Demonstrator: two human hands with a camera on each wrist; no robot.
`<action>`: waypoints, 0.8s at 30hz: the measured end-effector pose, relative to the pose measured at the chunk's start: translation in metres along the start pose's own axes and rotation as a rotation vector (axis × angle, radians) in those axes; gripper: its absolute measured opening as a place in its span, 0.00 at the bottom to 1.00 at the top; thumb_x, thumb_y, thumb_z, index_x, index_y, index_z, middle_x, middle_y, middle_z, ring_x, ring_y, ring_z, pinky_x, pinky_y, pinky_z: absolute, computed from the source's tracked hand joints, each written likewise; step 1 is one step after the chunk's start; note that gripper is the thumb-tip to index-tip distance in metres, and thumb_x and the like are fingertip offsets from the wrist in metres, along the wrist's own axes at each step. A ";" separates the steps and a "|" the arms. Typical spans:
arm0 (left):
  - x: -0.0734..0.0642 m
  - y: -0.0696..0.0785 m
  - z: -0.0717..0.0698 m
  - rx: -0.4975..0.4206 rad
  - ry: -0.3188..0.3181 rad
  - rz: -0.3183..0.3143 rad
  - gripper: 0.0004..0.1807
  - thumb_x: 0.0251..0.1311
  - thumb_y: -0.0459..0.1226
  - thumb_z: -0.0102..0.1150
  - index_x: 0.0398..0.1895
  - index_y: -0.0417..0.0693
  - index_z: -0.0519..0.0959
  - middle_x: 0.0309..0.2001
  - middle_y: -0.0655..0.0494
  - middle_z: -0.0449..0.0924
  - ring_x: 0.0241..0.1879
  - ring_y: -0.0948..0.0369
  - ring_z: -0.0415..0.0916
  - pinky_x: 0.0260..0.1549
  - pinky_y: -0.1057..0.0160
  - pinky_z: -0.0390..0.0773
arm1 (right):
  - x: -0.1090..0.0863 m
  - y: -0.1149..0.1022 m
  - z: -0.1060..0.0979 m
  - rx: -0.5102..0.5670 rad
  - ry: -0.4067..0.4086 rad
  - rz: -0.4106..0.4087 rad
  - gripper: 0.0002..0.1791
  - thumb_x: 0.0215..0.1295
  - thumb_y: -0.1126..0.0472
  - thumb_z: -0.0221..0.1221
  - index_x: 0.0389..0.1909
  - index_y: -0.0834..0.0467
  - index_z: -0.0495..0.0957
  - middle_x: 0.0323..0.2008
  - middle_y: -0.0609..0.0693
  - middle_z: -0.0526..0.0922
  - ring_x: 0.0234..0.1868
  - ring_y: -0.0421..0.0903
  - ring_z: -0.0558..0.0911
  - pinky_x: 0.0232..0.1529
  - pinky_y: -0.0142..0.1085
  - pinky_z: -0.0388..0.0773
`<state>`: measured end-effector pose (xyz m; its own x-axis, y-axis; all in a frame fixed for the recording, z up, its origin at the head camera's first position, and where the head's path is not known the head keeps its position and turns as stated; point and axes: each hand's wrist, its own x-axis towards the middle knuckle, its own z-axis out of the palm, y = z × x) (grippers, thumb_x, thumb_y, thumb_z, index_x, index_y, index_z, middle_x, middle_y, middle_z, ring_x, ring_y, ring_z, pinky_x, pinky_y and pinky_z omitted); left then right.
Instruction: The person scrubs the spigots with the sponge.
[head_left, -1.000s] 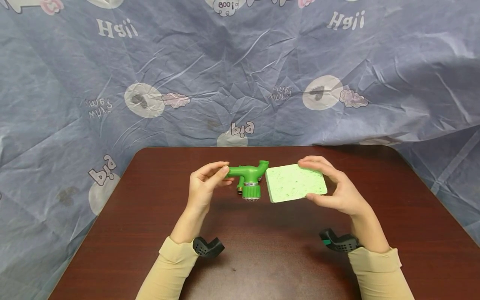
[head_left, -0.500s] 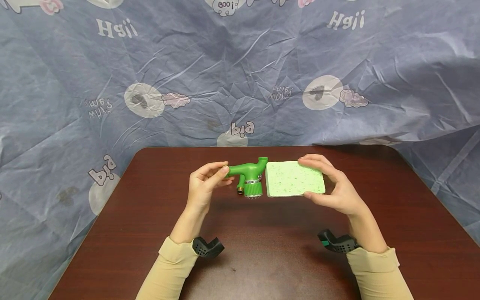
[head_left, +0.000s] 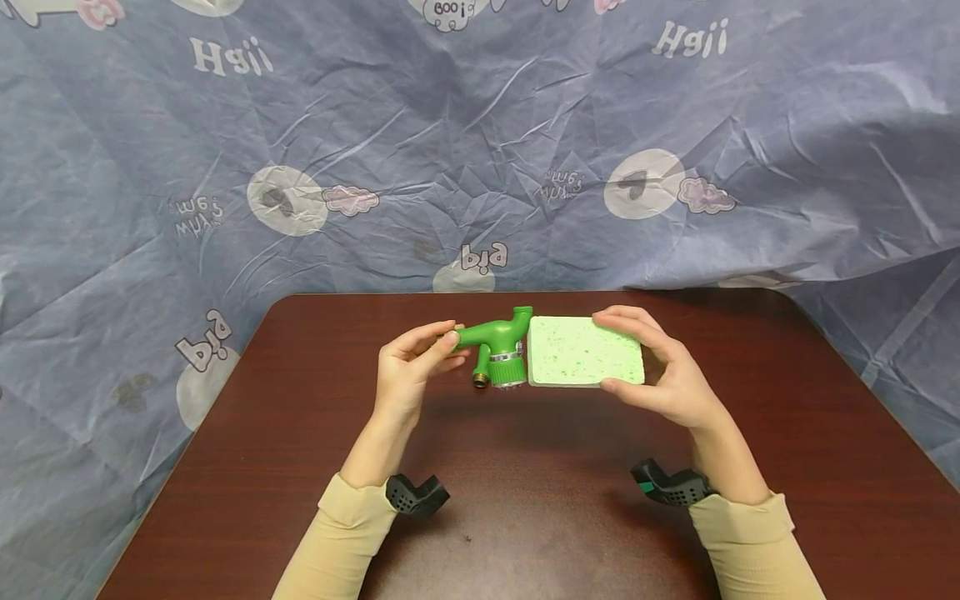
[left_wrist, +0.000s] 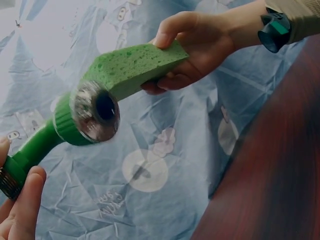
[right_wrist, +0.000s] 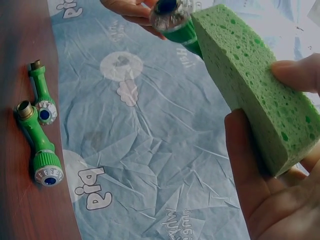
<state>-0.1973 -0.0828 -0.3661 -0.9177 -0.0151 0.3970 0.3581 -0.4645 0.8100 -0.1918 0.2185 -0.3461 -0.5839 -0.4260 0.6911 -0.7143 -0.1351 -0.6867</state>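
In the head view my left hand [head_left: 408,367] pinches a green plastic tap [head_left: 495,333] between thumb and fingers, above the table. Its ribbed collar ends in a chrome face with a blue centre, clearest in the left wrist view on the tap [left_wrist: 62,117], where a threaded end sits near the fingertips. My right hand [head_left: 667,367] grips a pale green sponge [head_left: 581,352] by its right end, thumb on one long side and fingers on the other. The sponge's left edge stands right beside the tap. Part of the tap is covered by the left fingers.
Two similar green taps, a longer one [right_wrist: 37,142] and another [right_wrist: 42,90], lie on the table in the right wrist view. A dark red wooden table [head_left: 315,467] spans the front. Behind it hangs a wrinkled blue printed cloth [head_left: 450,142].
The tap's right end has tilted upward in the left hand. The sponge has risen slightly, levelled out and shifted a little left with the right hand.
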 end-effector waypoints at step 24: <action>0.003 0.008 -0.006 0.135 0.018 -0.036 0.20 0.47 0.19 0.64 0.47 0.26 0.77 0.38 0.53 0.84 0.30 0.59 0.83 0.34 0.58 0.83 | 0.000 -0.003 0.000 0.020 -0.045 0.019 0.39 0.37 0.89 0.59 0.58 0.77 0.64 0.57 0.66 0.63 0.51 0.51 0.70 0.38 0.30 0.76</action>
<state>-0.1981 -0.0923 -0.3606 -0.9328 -0.0174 0.3600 0.3440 -0.3412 0.8748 -0.1899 0.2188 -0.3437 -0.5793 -0.4682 0.6672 -0.6947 -0.1445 -0.7046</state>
